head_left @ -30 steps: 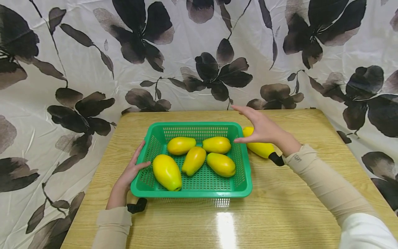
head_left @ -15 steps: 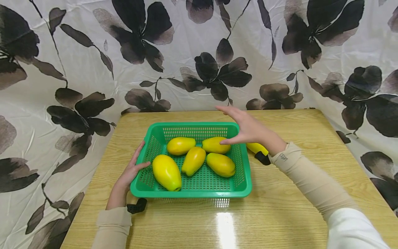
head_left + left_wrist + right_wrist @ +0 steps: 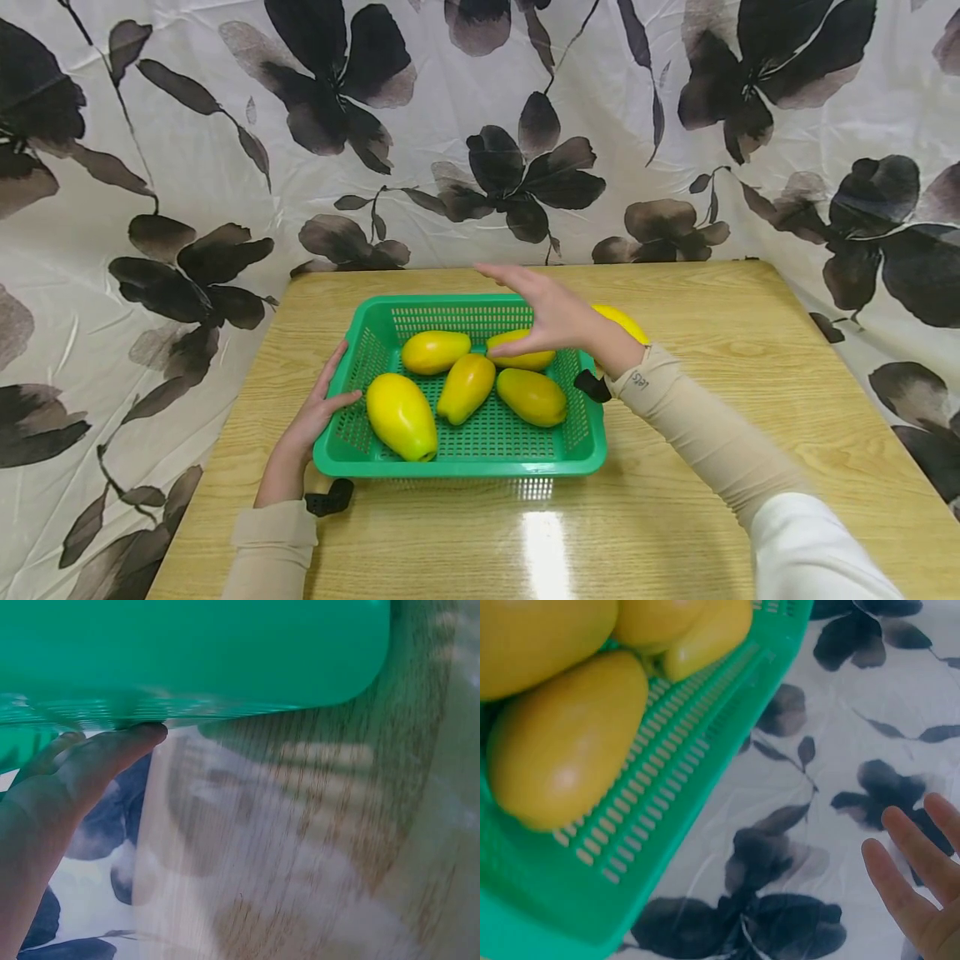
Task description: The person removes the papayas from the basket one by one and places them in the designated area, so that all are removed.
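A green plastic basket (image 3: 459,469) with slotted walls holds several yellow papayas; the largest papaya (image 3: 402,417) lies front left. My left hand (image 3: 306,421) grips the basket's left side, its thumb over the rim and its fingers along the outer wall; in the left wrist view the fingers (image 3: 105,761) meet that wall. Above the basket's back right part hovers my right hand (image 3: 558,315), fingers spread and holding nothing. It partly covers the back right papaya (image 3: 536,361). The right wrist view catches its fingers (image 3: 900,889) apart from the basket and the papayas.
Another yellow fruit (image 3: 622,321) lies on the wooden table (image 3: 675,467) right of the basket, mostly hidden behind my right wrist. A floral cloth (image 3: 450,125) hangs behind the table and along both sides. A black wrist mount (image 3: 592,386) overlaps the basket's right rim.
My right hand has moved left, from beside the basket's right rim to over the papayas, with its fingers still spread. The left hand, the basket and the papayas have stayed put.
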Demonstrator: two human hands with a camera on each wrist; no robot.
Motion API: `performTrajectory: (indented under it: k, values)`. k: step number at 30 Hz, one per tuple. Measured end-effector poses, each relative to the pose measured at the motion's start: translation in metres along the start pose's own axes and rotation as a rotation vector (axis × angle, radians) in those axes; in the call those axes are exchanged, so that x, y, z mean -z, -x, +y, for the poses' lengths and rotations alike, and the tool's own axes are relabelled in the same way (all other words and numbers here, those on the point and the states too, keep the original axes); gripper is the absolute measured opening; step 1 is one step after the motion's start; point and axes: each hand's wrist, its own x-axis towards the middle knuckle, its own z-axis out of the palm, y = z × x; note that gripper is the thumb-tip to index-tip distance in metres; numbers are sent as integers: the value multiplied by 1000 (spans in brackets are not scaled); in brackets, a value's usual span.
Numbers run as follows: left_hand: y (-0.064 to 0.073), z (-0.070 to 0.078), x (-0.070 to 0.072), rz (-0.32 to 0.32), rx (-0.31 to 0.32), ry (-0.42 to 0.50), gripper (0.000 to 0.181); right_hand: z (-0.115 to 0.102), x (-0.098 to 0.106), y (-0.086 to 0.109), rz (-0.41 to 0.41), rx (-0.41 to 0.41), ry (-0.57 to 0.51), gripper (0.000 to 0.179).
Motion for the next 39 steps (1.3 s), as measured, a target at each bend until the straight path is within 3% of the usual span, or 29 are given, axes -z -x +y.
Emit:
performTrajectory:
  k: [9, 14, 18, 24, 34, 39]
  values:
    - [0, 2, -1, -8, 10, 6, 70, -8, -23, -6, -37, -34, -8, 91]
    - [-4, -9, 4, 2, 6, -1, 71, -10, -37, -9, -68, -93, 4, 89]
    - [-4, -6, 3, -4, 11, 13, 71, -10, -49, -9, -108, -144, 4, 88]
    - [1, 5, -2, -5, 20, 14, 71, -4, -63, -9, -124, -145, 21, 85]
    - [1, 4, -2, -8, 23, 5, 70, 3, -78, -7, -179, -186, 15, 84]
    - [1, 3, -2, -20, 19, 46, 71, 7, -88, -5, -212, -176, 14, 85]
